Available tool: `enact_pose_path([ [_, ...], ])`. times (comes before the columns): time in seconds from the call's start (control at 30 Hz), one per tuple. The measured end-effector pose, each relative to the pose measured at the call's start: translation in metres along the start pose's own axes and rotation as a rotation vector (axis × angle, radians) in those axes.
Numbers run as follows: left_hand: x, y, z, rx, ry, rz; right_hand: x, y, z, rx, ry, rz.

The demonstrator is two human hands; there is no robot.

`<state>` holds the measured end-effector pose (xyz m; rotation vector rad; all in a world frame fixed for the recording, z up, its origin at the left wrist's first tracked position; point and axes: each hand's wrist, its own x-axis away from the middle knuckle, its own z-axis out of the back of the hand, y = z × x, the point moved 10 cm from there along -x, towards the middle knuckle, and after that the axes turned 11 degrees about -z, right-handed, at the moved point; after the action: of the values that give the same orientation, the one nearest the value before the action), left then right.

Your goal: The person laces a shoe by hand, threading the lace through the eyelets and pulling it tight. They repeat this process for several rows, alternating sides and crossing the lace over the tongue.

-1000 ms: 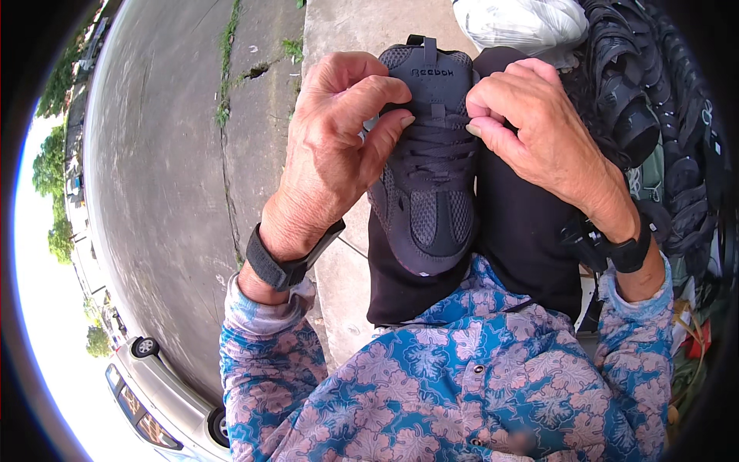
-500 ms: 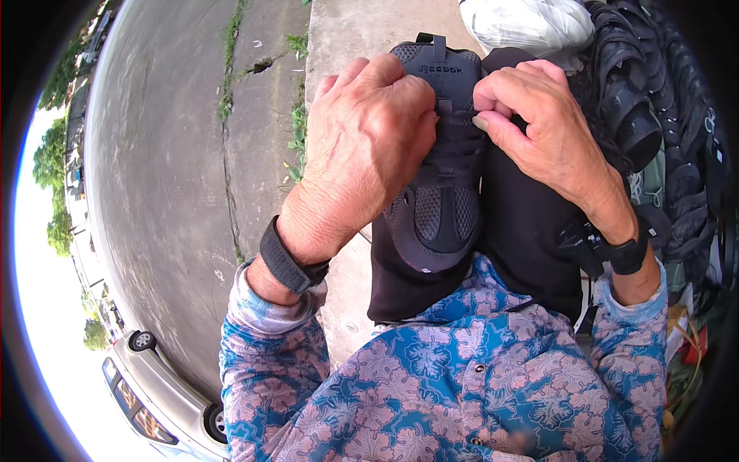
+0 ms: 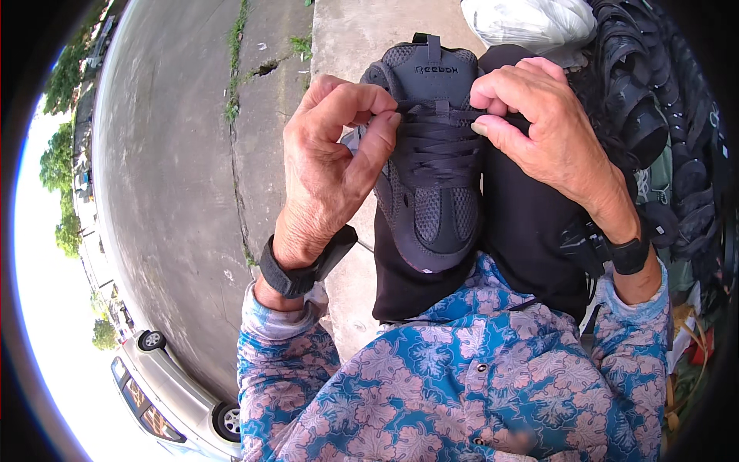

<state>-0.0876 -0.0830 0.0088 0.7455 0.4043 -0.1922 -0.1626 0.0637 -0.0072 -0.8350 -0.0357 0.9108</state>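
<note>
A black sneaker (image 3: pixel 448 219) rests on my thigh, its toe toward my body and its tongue away from me. Flat black shoelace (image 3: pixel 440 146) criss-crosses its front in several rows. At the upper left eyelets, my left hand (image 3: pixel 323 150) pinches the lace between thumb and forefinger. My right hand (image 3: pixel 539 127) grips the lace on the opposite side, thumb and fingertips pressed together beside the tongue. Between the two hands, a strand of lace runs across the tongue's base. The far side of the right fingers is hidden.
Many black shoes (image 3: pixel 643 127) are heaped along my right side. Beyond my knees lies a white plastic bag (image 3: pixel 531 27). To the left, a concrete ledge (image 3: pixel 350 46) meets grey pavement (image 3: pixel 169 154) with weedy cracks. A silver car (image 3: pixel 173 385) stands at the lower left.
My left hand has swung back to the left from over the shoe, uncovering the laces and turning its thumb and forefinger into view. My right hand stays almost in place.
</note>
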Motion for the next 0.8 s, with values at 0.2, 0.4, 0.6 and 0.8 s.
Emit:
enact_pose_path([
  [0.2, -0.004, 0.011, -0.015, -0.13, -0.012, -0.101, 0.001, -0.003, 0.001, -0.001, 0.007, 0.009],
  [0.4, -0.009, 0.029, -0.02, -0.289, -0.051, -0.267, 0.0, -0.012, 0.002, -0.03, 0.017, 0.063],
  [0.6, -0.01, 0.027, -0.024, -0.321, -0.096, -0.251, 0.002, -0.014, -0.008, 0.068, -0.095, 0.059],
  [0.8, -0.013, 0.012, -0.027, -0.329, -0.073, -0.156, 0.002, -0.019, -0.007, 0.115, -0.035, 0.122],
])
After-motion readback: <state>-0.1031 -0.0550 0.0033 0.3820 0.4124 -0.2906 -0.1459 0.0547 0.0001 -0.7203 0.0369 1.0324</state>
